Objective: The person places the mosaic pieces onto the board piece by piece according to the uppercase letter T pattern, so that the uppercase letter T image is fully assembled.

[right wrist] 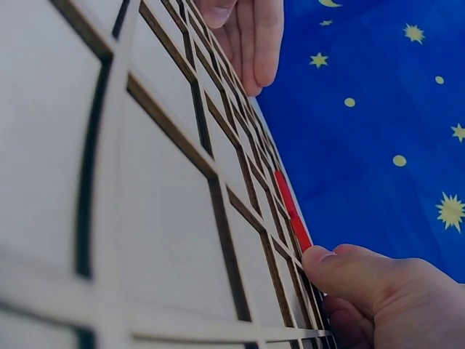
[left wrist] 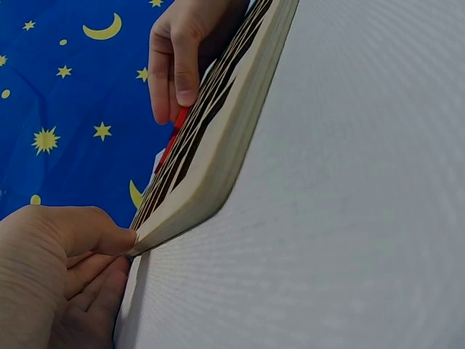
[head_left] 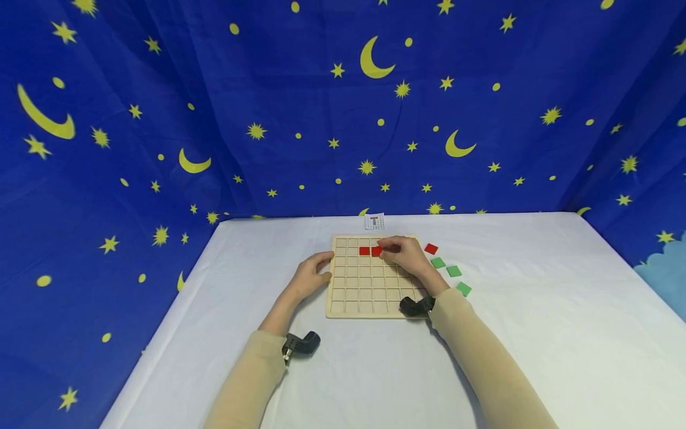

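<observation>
A square wooden grid board [head_left: 351,292] lies on the white table. Two red square tiles sit side by side in an upper row: the left red tile [head_left: 364,251] is uncovered. At the neighbouring red tile [head_left: 376,252], the thumb and fingers of my right hand [head_left: 404,253] pinch its right side, partly hiding it. In the right wrist view the thumb [right wrist: 330,265] meets the end of the red strip. My left hand [head_left: 311,275] rests against the board's left edge, thumb lower and fingers higher; the left wrist view shows the thumb [left wrist: 109,234] touching the wooden rim.
Right of the board lie a loose red tile [head_left: 431,248] and three green tiles [head_left: 454,271]. A small printed card [head_left: 374,221] with a coloured grid pattern lies behind the board. A blue curtain [head_left: 300,155] with stars and moons surrounds the table [head_left: 536,333].
</observation>
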Tool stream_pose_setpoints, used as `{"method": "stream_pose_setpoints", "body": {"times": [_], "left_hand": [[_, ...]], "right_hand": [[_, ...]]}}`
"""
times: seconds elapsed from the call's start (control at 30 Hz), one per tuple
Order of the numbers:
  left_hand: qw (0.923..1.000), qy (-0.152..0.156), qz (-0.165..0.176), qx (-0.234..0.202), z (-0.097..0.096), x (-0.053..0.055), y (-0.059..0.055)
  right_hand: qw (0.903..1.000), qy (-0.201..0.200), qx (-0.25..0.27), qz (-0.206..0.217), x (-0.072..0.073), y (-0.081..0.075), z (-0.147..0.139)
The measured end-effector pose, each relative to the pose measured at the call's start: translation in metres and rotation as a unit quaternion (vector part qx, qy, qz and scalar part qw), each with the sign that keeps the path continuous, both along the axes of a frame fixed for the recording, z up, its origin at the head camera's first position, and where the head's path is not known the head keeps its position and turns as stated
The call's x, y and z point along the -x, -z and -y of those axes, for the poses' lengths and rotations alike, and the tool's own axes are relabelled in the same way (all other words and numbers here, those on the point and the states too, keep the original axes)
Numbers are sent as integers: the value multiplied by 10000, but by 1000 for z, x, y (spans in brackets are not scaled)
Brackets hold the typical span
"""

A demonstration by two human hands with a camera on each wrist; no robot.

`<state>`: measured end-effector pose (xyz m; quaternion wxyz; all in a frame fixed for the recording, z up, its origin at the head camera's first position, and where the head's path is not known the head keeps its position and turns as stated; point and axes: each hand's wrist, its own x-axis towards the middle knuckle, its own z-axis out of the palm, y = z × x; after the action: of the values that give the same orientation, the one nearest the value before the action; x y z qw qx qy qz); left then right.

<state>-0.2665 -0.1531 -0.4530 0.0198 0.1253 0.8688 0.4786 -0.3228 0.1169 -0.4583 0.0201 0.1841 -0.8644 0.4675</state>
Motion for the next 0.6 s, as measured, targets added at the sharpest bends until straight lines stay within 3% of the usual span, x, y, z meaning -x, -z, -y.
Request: {"method": "stream_pose_setpoints", "body": {"times": [0.6], "left_hand": [[10000,-21,28,38,0,0,0]], "right_hand": [[9984,55,-386,-418,1,3,0]]}}
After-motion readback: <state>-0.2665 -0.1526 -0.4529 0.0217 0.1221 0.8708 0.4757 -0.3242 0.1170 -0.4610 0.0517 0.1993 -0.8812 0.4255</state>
